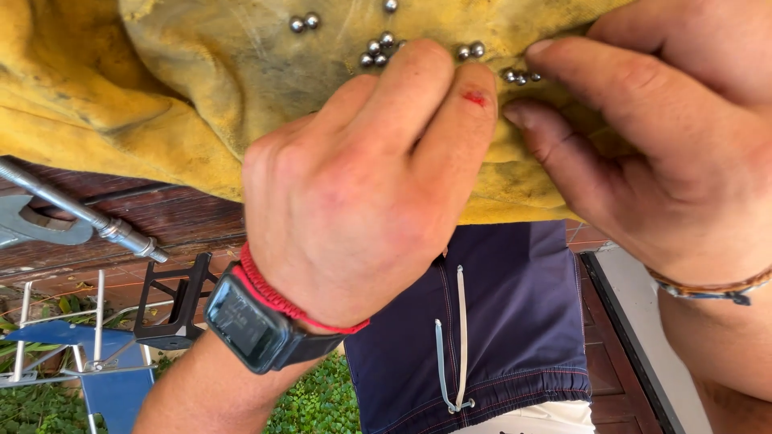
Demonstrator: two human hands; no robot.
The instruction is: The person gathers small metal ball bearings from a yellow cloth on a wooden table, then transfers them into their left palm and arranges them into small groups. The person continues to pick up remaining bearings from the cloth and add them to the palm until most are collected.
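Note:
A dirty yellow cloth is spread across the top of the view, with several small steel balls lying on it. My left hand, with a dark watch and a red cord on its wrist, rests knuckles-up on the cloth, its fingertips reaching the balls. Whether its fingers pinch a ball is hidden. My right hand, wearing a braided wristband, has thumb and forefinger close together near a few balls at the cloth's right side.
A metal rod and a flat wrench lie on dark wooden boards at left. Below are a black stand, a blue folding chair, green ground plants, and my navy shorts.

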